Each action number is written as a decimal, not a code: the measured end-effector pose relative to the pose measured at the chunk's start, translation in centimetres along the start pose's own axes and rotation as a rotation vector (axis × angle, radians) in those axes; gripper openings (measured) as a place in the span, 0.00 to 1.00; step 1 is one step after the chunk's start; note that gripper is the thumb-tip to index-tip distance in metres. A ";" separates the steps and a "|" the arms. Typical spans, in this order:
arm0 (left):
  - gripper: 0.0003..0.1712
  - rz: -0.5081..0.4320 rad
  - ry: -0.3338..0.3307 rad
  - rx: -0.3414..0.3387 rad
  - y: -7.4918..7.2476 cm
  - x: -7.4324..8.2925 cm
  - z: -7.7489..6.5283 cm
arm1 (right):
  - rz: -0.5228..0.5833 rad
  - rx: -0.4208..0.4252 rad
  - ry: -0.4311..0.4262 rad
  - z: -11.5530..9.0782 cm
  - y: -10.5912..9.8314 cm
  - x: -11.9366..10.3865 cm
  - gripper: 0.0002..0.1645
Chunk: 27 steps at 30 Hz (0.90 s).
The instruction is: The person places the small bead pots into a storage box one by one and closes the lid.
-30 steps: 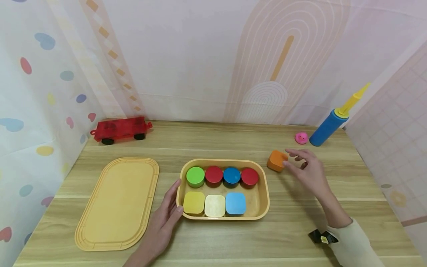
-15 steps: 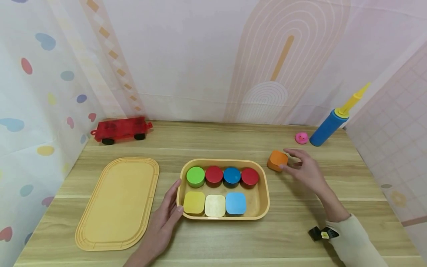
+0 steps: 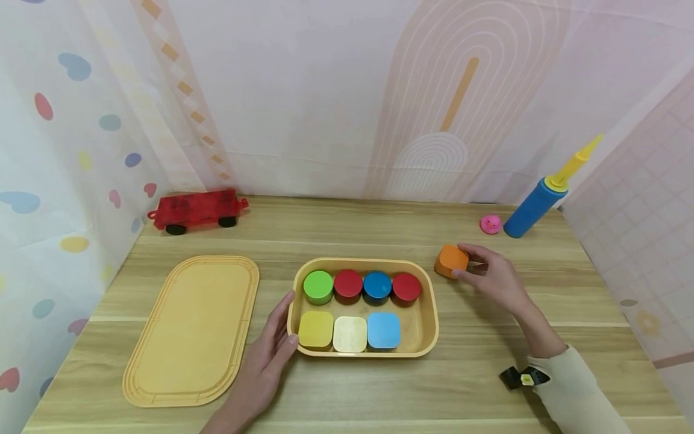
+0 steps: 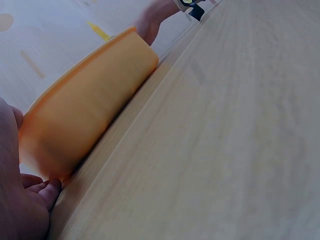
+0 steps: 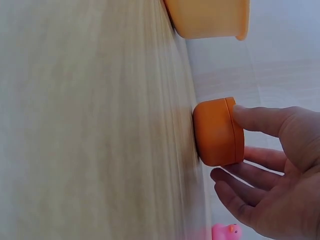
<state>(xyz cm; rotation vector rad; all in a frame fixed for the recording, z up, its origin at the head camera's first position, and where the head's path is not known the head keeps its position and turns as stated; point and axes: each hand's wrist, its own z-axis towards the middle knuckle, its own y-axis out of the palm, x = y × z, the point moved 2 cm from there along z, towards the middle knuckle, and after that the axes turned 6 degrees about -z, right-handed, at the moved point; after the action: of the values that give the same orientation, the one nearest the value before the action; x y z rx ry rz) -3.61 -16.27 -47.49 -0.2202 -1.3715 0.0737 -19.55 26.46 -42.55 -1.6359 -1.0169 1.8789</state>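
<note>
The left hand (image 3: 264,355) rests at the left end of a shallow yellow tray (image 3: 431,325), thumb and fingertips spread along its end wall. In the left wrist view its fingers (image 4: 48,192) lie low by the tray's base. In the tray stand several lidded tubs: round green (image 3: 318,287), red (image 3: 347,286) and blue (image 3: 376,287) ones behind, square yellow (image 3: 316,329), cream (image 3: 349,334) and light blue (image 3: 383,330) ones in front. Right of it, the right hand (image 3: 499,278) pinches an orange square tub (image 5: 215,132) that stands on the table, thumb at its lid edge.
A flat yellow lid (image 3: 192,328) lies left of the tray. At the back are a red toy wagon (image 3: 197,210), a pink rubber duck (image 3: 490,224) and a blue hand pump (image 3: 531,208) with a yellow nozzle. Fabric walls border the table (image 3: 347,398).
The right hand has moved left, its thumb and fingers closing in on the orange tub. The left hand, the tray and its tubs have stayed in place.
</note>
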 end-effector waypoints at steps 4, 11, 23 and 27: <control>0.38 0.000 0.003 0.001 0.0 0.0 0.0 | -0.005 -0.004 0.006 0.0 0.0 -0.1 0.34; 0.38 -0.005 0.003 0.001 0.0 0.1 0.0 | 0.023 -0.008 0.019 -0.2 0.0 -0.2 0.33; 0.38 0.002 -0.003 0.000 0.0 0.2 0.0 | 0.053 0.028 0.016 -0.8 -0.6 -0.4 0.33; 0.38 0.007 -0.009 0.003 0.0 0.2 0.0 | 0.084 0.051 -0.002 -1.2 -1.1 -1.0 0.34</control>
<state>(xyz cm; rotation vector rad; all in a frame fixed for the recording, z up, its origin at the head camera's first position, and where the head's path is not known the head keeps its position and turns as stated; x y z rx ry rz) -3.57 -16.25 -47.32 -0.2229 -1.3796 0.0824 -18.32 26.69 -41.06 -1.6718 -0.9063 1.9440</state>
